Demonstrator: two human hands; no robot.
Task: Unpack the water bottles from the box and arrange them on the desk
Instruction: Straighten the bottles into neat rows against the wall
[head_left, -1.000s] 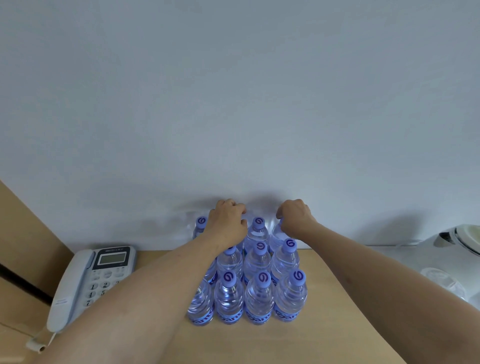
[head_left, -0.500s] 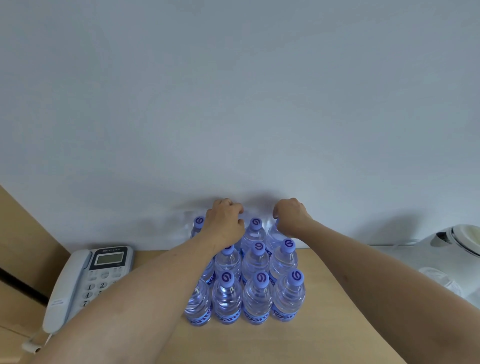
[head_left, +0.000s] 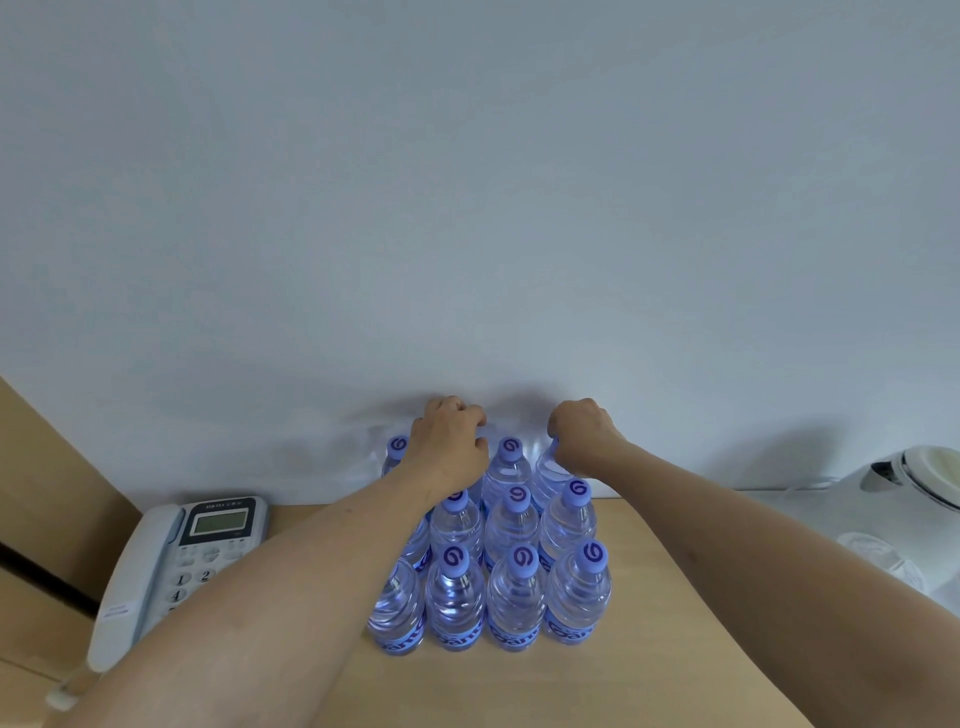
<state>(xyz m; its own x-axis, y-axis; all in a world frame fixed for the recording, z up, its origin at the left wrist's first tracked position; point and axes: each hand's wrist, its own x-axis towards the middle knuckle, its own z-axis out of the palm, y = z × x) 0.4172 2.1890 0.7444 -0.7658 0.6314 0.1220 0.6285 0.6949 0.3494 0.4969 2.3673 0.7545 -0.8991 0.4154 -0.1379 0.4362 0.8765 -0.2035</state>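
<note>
Water bottles (head_left: 491, 551): upright block, desk (head_left: 670, 613) centre, back row against wall. Left hand (head_left: 450, 448), 11 o'clock, and right hand (head_left: 584, 437), 1 o'clock, each clamped over a back-row bottle top. Hands unmoved over the last second; seemingly final settling. Telephone (head_left: 171, 564) at 9.

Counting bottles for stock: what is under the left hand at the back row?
The left hand curls over a back-row bottle and covers it; only a sliver of cap shows. The bottle's body cannot be seen.

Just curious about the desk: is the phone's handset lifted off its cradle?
No, the handset lies in place along the left side of the phone, beside the bottles.
</note>
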